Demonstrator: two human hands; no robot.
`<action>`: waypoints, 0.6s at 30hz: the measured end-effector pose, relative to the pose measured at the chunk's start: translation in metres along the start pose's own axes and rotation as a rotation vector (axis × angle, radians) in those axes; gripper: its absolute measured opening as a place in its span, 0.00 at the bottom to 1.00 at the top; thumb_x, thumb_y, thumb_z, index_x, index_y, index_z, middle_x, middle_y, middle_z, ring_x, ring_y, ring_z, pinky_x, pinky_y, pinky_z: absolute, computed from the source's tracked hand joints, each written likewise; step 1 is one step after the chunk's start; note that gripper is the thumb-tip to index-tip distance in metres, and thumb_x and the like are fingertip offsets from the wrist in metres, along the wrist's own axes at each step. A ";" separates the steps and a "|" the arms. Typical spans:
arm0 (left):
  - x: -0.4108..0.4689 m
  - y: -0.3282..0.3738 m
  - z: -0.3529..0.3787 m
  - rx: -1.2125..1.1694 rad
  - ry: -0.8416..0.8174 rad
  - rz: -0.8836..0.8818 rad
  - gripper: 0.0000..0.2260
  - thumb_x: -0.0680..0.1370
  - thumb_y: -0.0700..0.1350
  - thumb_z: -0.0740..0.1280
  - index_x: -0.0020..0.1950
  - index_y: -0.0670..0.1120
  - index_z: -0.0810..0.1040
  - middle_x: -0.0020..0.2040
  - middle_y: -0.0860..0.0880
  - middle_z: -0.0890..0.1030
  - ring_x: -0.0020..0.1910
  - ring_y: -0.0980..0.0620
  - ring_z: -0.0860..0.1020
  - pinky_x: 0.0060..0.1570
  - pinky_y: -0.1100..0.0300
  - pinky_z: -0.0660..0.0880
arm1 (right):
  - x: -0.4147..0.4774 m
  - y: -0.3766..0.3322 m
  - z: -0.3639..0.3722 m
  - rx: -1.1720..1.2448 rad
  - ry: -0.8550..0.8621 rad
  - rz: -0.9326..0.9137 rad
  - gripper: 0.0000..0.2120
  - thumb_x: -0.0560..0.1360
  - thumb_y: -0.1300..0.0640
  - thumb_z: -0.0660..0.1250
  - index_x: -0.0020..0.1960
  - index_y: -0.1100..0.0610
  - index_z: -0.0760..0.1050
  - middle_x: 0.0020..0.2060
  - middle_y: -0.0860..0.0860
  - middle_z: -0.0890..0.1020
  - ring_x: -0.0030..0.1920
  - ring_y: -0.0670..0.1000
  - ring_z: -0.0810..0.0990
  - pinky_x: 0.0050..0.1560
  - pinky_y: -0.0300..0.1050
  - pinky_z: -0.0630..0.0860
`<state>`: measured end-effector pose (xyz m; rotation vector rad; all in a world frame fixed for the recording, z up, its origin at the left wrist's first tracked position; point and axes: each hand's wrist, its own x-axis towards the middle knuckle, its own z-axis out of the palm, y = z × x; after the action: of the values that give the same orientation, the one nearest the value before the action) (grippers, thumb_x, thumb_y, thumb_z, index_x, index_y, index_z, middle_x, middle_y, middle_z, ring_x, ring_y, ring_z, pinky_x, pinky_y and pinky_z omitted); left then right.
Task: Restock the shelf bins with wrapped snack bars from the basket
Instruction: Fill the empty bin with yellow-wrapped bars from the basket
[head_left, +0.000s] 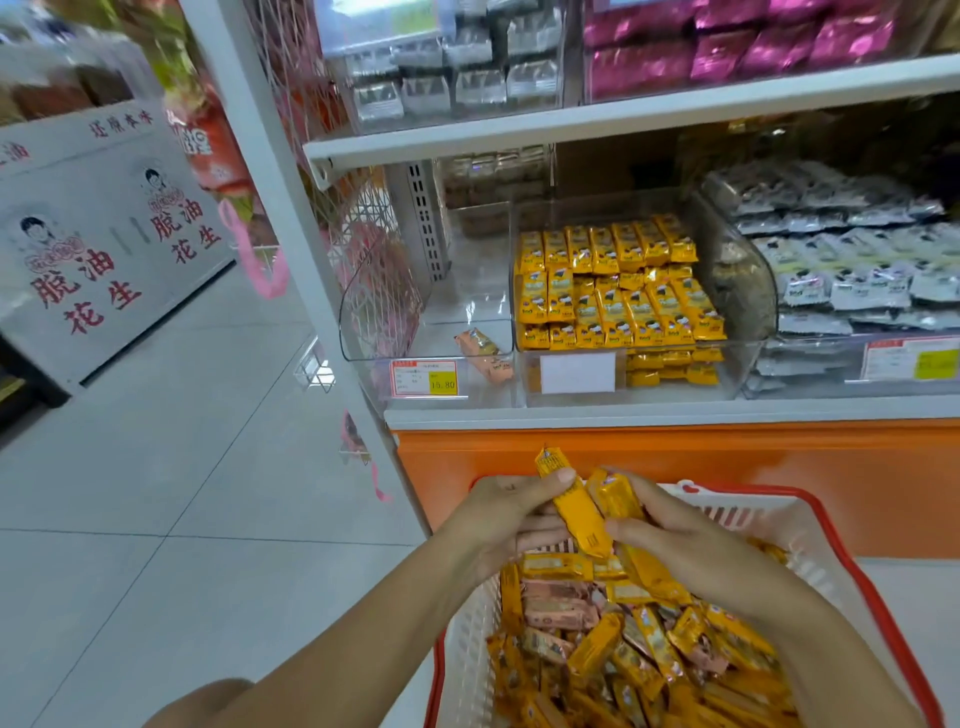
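**Item 1.** Basket (467, 654): white lattice walls, red rim. It stood against the orange base panel (675, 457) of the shelving. All places below are given from it.

**Item 2.** Loose bars (623, 665): a heap of wrapped snack bars filled the basket. Most were yellow, with a few pink bars (558, 613) toward its left side.

**Item 3.** Left hand (511, 512): over the basket's far-left corner. Thumb and curled fingers were clamped on one yellow bar (574, 506), which was held tilted with its upper end pointing away from the basket.

**Item 4.** Right hand (691, 545): over the basket's far edge. The fingers were curled round a second yellow bar (615, 496), which touched the first. Whether it held more bars beneath could not be told.

**Item 5.** Middle bin (613, 291): above and beyond the basket. It was clear-walled and well stocked with rows of yellow bars. A blank white label (577, 371) was on its front.

**Item 6.** Left bin (426, 338): above and beyond the basket's left corner. It held a single peach-coloured bar (480, 348) at its front right. A red-and-yellow price tag (424, 378) was on its front.

**Item 7.** Right bin (852, 280): above and beyond the basket's right side, filled with grey-white packets.

**Item 8.** Upper shelf: higher still above the basket. It carried silver packets (457, 67) and magenta packets (753, 52).

**Item 9.** Grey display box (104, 249): printed with red characters, well apart to the basket's far left, on the tiled floor.
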<state>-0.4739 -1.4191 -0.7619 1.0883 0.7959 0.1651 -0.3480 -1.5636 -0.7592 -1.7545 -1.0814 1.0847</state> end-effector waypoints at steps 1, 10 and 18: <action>0.000 0.001 0.000 -0.004 -0.020 0.000 0.20 0.64 0.51 0.73 0.50 0.38 0.81 0.46 0.42 0.84 0.41 0.51 0.84 0.43 0.60 0.81 | -0.002 -0.001 -0.001 0.028 0.006 0.006 0.28 0.79 0.46 0.61 0.74 0.35 0.53 0.68 0.32 0.57 0.69 0.38 0.57 0.71 0.45 0.59; 0.006 0.003 0.018 -0.125 -0.258 -0.054 0.17 0.69 0.45 0.69 0.56 0.41 0.79 0.52 0.42 0.83 0.49 0.49 0.82 0.53 0.57 0.79 | -0.003 0.004 -0.016 0.397 0.650 -0.070 0.23 0.73 0.54 0.71 0.67 0.46 0.75 0.59 0.44 0.80 0.56 0.41 0.78 0.50 0.39 0.76; 0.020 0.006 0.035 -0.240 -0.291 -0.057 0.11 0.70 0.42 0.67 0.51 0.40 0.79 0.45 0.42 0.84 0.44 0.49 0.84 0.44 0.58 0.81 | 0.000 0.005 -0.004 0.106 0.652 -0.131 0.21 0.79 0.60 0.64 0.65 0.40 0.71 0.46 0.38 0.81 0.41 0.39 0.80 0.34 0.32 0.74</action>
<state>-0.4357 -1.4320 -0.7593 0.8374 0.5292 0.0496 -0.3429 -1.5658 -0.7622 -1.7394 -0.6993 0.4197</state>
